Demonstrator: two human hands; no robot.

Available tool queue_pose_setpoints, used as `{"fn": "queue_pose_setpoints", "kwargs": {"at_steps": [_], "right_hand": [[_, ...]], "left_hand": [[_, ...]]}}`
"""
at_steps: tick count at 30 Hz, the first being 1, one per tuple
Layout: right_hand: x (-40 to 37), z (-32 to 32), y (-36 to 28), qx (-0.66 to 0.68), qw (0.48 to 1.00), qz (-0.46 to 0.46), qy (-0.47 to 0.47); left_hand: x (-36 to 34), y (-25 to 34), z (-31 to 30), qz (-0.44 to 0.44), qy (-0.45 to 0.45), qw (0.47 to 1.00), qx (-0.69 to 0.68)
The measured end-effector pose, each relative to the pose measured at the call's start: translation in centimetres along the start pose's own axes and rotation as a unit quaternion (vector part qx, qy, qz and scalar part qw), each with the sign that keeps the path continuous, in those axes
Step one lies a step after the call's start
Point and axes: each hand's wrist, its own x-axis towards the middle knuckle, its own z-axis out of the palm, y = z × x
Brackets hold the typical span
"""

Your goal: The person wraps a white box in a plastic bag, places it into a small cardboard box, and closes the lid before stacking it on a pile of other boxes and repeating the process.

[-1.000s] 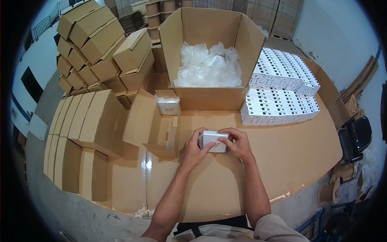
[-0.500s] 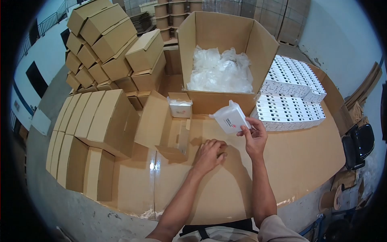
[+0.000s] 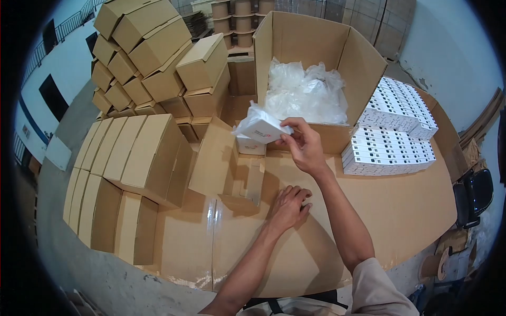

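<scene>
A white box in a clear plastic bag (image 3: 261, 128) is pinched in my right hand (image 3: 304, 145), tilted above the back of an open brown carton (image 3: 211, 163). Below it, another wrapped white box (image 3: 251, 147) stands inside that carton at its back end. My left hand (image 3: 291, 206) rests on the cardboard-covered table (image 3: 242, 247), right of the carton, its fingers loosely spread with nothing in them. The front part of the open carton shows its bare bottom.
A large carton (image 3: 369, 63) holding clear plastic bags (image 3: 305, 92) stands behind. Stacked white boxes (image 3: 390, 150) lie at the right. Brown cartons (image 3: 139, 152) stand in rows at the left, with more piled (image 3: 158, 50) behind. A black chair (image 3: 474, 192) is at the right edge.
My right hand has carried the wrapped white box left, from the table's middle to above the open carton. My left hand stays on the table. The view has shifted slightly.
</scene>
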Motion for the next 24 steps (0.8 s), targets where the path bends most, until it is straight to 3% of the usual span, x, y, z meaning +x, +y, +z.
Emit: {"fn": "queue_pose_setpoints", "kwargs": {"at_steps": [9,18,24], "right_hand": [[1.7,1.0,1.2,-0.071,0.991,0.035,-0.106],[3.0,1.2,2.0,-0.212,0.963,-0.081,-0.147],[2.9,2.8,2.6,-0.288,0.941,-0.066,-0.163]], "left_hand": [[0.3,0.0,0.0,-0.004,-0.005,1.000,0.018],[0.3,0.2,-0.2,-0.010,-0.012,1.000,0.016],[0.2,0.4,-0.5,-0.020,-0.024,0.999,0.020]]}}
